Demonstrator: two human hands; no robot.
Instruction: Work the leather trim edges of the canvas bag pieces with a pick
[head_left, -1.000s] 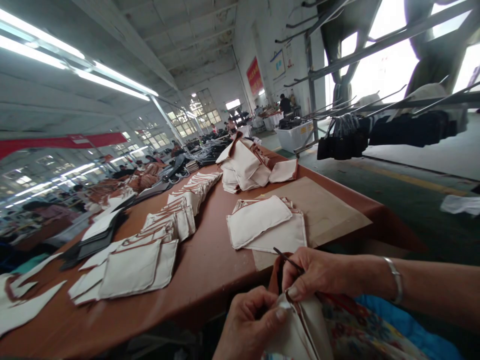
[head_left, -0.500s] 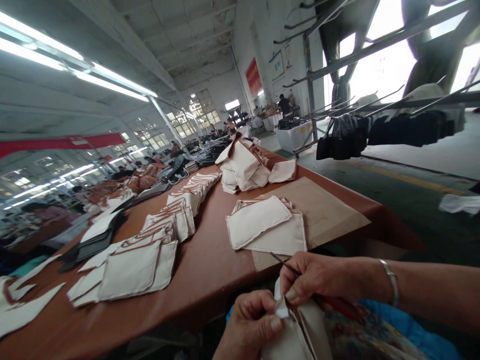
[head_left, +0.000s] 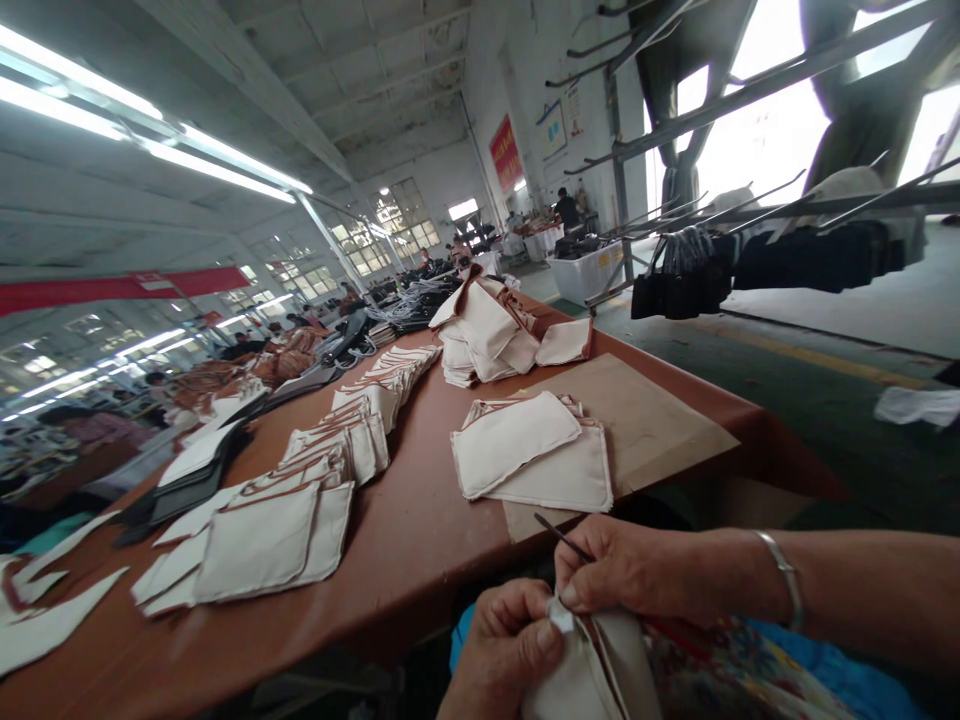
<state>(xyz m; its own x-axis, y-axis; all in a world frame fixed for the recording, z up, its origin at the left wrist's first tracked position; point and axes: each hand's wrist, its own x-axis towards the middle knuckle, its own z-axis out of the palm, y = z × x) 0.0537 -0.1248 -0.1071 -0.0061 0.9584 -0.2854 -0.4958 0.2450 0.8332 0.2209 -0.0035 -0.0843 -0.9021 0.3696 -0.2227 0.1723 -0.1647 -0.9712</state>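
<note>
A person's left hand point(head_left: 506, 640) and right hand point(head_left: 637, 568) grip a flat cream fabric pouch point(head_left: 577, 665) held low in front of the near edge of the table, its matte cloth parting along a narrow brown-edged opening. The left thumb and fingers pinch its upper edge beside a small whitish patch; the right fingertips nip the same edge close by, with a thin, dark, pointed tool point(head_left: 562, 537) jutting from that grasp. A silvery metal bangle point(head_left: 782, 572) rings the right wrist, above multicoloured floral cloth point(head_left: 739, 665). The table is covered in smooth, faintly glossy reddish-brown sheeting point(head_left: 420, 490). On it, soft rectangular cream pouches with brown edging point(head_left: 255, 545) overlap in a long row, two broad cream pieces point(head_left: 517, 440) top a small stack partly on a flat tan paper sheet point(head_left: 660, 425), and a looser cream heap point(head_left: 487, 335) slumps behind. Dark grey flat pieces point(head_left: 191, 490) lie at the left. Beyond, a metal rack point(head_left: 618, 170) carries black bags point(head_left: 679, 280), a white plastic bin point(head_left: 589, 272) sits on the floor, and bright tube lights point(head_left: 75, 72) run beneath a pale beamed ceiling.
</note>
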